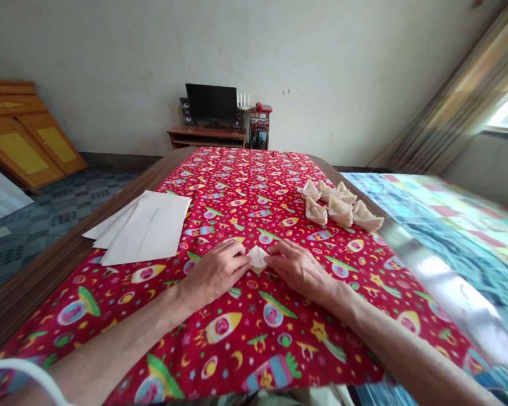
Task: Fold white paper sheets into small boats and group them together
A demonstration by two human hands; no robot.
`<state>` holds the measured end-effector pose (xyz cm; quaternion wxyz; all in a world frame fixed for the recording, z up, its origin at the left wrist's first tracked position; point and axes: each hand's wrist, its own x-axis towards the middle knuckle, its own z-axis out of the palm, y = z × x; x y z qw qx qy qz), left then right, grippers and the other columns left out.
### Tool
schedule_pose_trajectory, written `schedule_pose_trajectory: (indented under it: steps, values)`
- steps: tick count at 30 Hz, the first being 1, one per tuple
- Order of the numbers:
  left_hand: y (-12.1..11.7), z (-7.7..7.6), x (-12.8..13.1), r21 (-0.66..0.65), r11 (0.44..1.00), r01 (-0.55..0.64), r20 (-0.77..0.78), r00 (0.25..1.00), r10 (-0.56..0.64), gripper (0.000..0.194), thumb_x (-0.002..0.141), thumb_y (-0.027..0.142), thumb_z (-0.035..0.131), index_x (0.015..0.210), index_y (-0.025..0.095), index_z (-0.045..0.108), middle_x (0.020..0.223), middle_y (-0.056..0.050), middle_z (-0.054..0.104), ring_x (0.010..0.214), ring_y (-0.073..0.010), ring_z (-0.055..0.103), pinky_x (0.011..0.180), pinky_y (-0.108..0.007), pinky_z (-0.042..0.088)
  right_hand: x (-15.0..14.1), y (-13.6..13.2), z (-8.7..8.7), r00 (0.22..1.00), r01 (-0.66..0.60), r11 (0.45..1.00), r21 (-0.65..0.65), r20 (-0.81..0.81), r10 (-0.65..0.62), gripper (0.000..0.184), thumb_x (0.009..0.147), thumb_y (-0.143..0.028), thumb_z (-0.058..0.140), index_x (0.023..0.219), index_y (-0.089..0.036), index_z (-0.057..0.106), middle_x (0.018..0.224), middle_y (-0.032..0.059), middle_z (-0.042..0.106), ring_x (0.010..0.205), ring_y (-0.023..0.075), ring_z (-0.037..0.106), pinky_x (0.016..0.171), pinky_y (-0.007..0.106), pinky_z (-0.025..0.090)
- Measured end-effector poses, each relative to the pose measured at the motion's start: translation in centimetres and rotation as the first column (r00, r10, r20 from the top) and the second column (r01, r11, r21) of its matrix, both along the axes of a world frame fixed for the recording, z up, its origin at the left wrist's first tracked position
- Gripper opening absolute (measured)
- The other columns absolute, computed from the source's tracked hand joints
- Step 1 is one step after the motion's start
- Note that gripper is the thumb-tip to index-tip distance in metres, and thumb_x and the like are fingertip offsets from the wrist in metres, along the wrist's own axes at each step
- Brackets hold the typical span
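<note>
A small white piece of folded paper (258, 260), diamond-shaped with creases, lies on the red patterned cloth between my hands. My left hand (220, 265) pinches its left corner with curled fingers. On the opposite corner, my right hand (300, 265) has its fingers closed in the same way. Both forearms rest low over the cloth. The fingertips partly cover the paper's side corners.
Several stacked folded paper boats (341, 210) stand at the table's right side. Sheets of white paper (156, 225) are fanned out at the left. The red cloth (245, 186) covers the wooden table (21, 307). A bed (444, 214) borders the right side; a monitor (211, 101) stands beyond.
</note>
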<state>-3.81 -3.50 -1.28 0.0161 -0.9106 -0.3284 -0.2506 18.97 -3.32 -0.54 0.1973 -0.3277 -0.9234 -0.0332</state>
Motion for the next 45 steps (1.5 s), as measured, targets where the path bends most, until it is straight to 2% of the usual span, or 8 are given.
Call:
schedule_pose_trajectory:
  steps: [5, 10, 14, 18, 25, 30, 41, 45]
  values:
    - [0.5, -1.0, -0.1, -0.059, 0.998, 0.016, 0.128, 0.992, -0.008, 0.016, 0.091, 0.017, 0.048, 0.086, 0.017, 0.064, 0.087, -0.003, 0.057, 0.087, -0.0143, 0.056, 0.081, -0.028, 0.048, 0.0, 0.4, -1.1, 0.980, -0.002, 0.994, -0.113, -0.196, -0.020, 0.018, 0.091, -0.020, 0.047, 0.093, -0.018, 0.065, 0.091, 0.0051, 0.060, 0.080, 0.0124, 0.055, 0.071, 0.023, 0.044]
    - [0.7, -1.2, 0.2, -0.154, 0.988, -0.034, 0.219, 0.973, 0.067, 0.010, 0.088, 0.016, 0.051, 0.084, 0.017, 0.061, 0.085, -0.002, 0.057, 0.080, -0.0130, 0.057, 0.076, -0.025, 0.048, -0.7, 0.1, -0.7, 0.965, 0.064, 0.979, -0.194, -0.237, -0.110, 0.017, 0.090, -0.020, 0.048, 0.085, -0.017, 0.064, 0.084, 0.0035, 0.060, 0.077, 0.0117, 0.055, 0.070, 0.022, 0.043]
    - [0.8, -1.2, 0.4, -0.188, 0.976, -0.115, 0.186, 0.971, 0.150, 0.013, 0.089, 0.020, 0.050, 0.079, 0.018, 0.058, 0.079, -0.001, 0.055, 0.074, -0.0126, 0.057, 0.068, -0.024, 0.046, -1.1, -0.2, -0.3, 0.950, 0.142, 0.963, -0.230, -0.240, -0.198, 0.016, 0.090, -0.024, 0.049, 0.081, -0.018, 0.061, 0.081, 0.0012, 0.058, 0.070, 0.0101, 0.053, 0.063, 0.020, 0.039]
    - [0.8, -1.3, 0.5, -0.172, 0.966, -0.192, 0.121, 0.969, 0.214, 0.018, 0.090, 0.023, 0.048, 0.075, 0.018, 0.055, 0.077, -0.001, 0.053, 0.072, -0.0133, 0.056, 0.067, -0.025, 0.045, -1.3, -0.4, -0.4, 0.947, 0.220, 0.959, -0.178, -0.197, -0.254, 0.017, 0.091, -0.026, 0.048, 0.079, -0.017, 0.057, 0.078, 0.0012, 0.056, 0.068, 0.0105, 0.051, 0.062, 0.021, 0.037]
    - [0.8, -1.1, 0.9, -0.074, 0.950, -0.302, -0.051, 0.953, 0.299, 0.019, 0.092, 0.027, 0.045, 0.078, 0.018, 0.053, 0.081, -0.002, 0.055, 0.076, -0.0161, 0.056, 0.069, -0.027, 0.044, -1.7, -0.7, -0.6, 0.956, 0.267, 0.960, -0.084, -0.100, -0.274, 0.017, 0.092, -0.024, 0.043, 0.080, -0.017, 0.054, 0.081, 0.0048, 0.056, 0.073, 0.0132, 0.052, 0.069, 0.023, 0.039]
    - [0.6, -1.0, 1.1, -0.016, 0.942, -0.335, -0.102, 0.938, 0.332, 0.021, 0.093, 0.029, 0.043, 0.079, 0.018, 0.053, 0.081, -0.002, 0.056, 0.075, -0.0167, 0.057, 0.065, -0.027, 0.042, -1.7, -0.7, -0.5, 0.960, 0.269, 0.961, -0.057, -0.060, -0.272, 0.018, 0.092, -0.026, 0.042, 0.081, -0.018, 0.054, 0.082, 0.0049, 0.057, 0.074, 0.0128, 0.053, 0.069, 0.022, 0.039]
    - [0.5, 0.2, 1.5, -0.155, 0.909, -0.387, -0.076, 0.922, 0.380, 0.032, 0.091, 0.046, 0.045, 0.075, 0.020, 0.053, 0.076, 0.001, 0.057, 0.068, -0.0141, 0.056, 0.059, -0.026, 0.034, -1.7, 0.0, -1.1, 0.949, 0.297, 0.953, -0.053, -0.097, -0.301, 0.024, 0.091, -0.039, 0.049, 0.079, -0.019, 0.054, 0.078, 0.0029, 0.058, 0.072, 0.0131, 0.054, 0.067, 0.023, 0.037]
    - [0.6, 0.5, 1.2, -0.227, 0.894, -0.387, -0.071, 0.922, 0.381, 0.027, 0.086, 0.044, 0.056, 0.073, 0.020, 0.054, 0.075, 0.002, 0.057, 0.067, -0.0127, 0.056, 0.058, -0.025, 0.032, -1.5, 0.5, -0.8, 0.944, 0.306, 0.935, -0.178, -0.073, -0.323, 0.018, 0.087, -0.035, 0.056, 0.077, -0.020, 0.054, 0.078, 0.0006, 0.059, 0.070, 0.0118, 0.053, 0.063, 0.023, 0.036]
